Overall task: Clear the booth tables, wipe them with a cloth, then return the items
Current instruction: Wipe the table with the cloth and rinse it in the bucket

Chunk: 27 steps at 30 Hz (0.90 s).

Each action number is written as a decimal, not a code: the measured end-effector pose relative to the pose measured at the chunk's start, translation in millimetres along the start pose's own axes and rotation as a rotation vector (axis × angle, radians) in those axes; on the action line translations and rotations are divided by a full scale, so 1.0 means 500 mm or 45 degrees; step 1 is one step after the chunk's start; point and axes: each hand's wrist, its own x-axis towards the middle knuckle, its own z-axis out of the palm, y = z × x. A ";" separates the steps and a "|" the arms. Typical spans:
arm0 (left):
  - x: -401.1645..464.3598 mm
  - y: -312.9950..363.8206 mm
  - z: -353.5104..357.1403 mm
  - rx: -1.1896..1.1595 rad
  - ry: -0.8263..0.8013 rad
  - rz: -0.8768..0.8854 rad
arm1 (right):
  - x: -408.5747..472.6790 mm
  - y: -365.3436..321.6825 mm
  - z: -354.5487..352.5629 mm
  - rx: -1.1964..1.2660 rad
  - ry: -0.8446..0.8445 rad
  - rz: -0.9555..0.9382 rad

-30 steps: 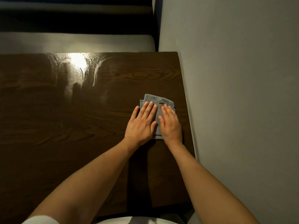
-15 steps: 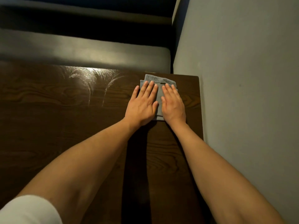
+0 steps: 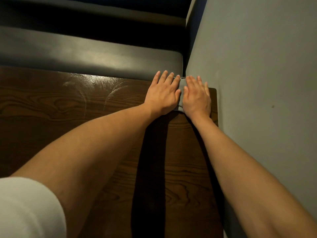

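So both hands are flat on the cloth (image 3: 181, 86) at the far corner of the wooden table (image 3: 68, 107), right by the wall (image 3: 257, 83): left hand (image 3: 163, 93) and right hand (image 3: 197, 97) have straight fingers pressing, gripping nothing. Cloth looks soft, light and floppy, mostly hidden under the palms. I'd keep pinning it flat so it doesn't bunch up.

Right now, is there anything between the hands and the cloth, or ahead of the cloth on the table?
Nothing visible. Both hands, left and right, press flat on the cloth. It has reached the table's far edge by the wall; beyond is only the bench seat.
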 end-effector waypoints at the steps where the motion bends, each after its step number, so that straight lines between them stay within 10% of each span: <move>1: 0.008 0.008 -0.001 -0.003 -0.010 0.009 | 0.002 0.007 -0.001 -0.006 0.006 0.020; 27: -0.208 0.122 0.040 -0.064 -0.116 0.377 | -0.339 -0.001 -0.018 0.033 0.086 0.411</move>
